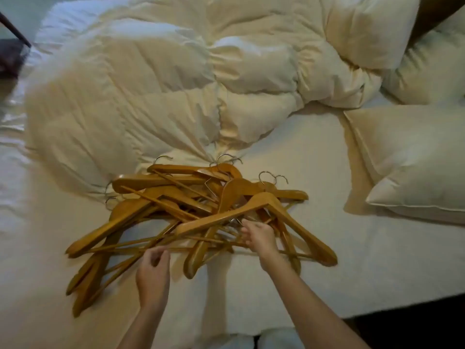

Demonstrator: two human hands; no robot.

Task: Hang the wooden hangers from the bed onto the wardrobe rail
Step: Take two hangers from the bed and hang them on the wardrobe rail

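Several wooden hangers (176, 207) with metal hooks lie in a tangled pile on the white bed (327, 260), near its front edge. My right hand (259, 238) reaches into the middle of the pile, fingers curled at the metal hook of the topmost hanger (276, 212); whether it grips it is unclear. My left hand (153, 270) hovers at the pile's near edge, fingers bent and apart, touching a thin hanger bar without clearly holding it. The wardrobe rail is out of view.
A crumpled cream duvet (151, 91) covers the far half of the bed. Two pillows (412, 157) lie at the right. A dark furniture piece (12, 51) shows at the upper left. The dark floor (415, 328) is at the lower right.
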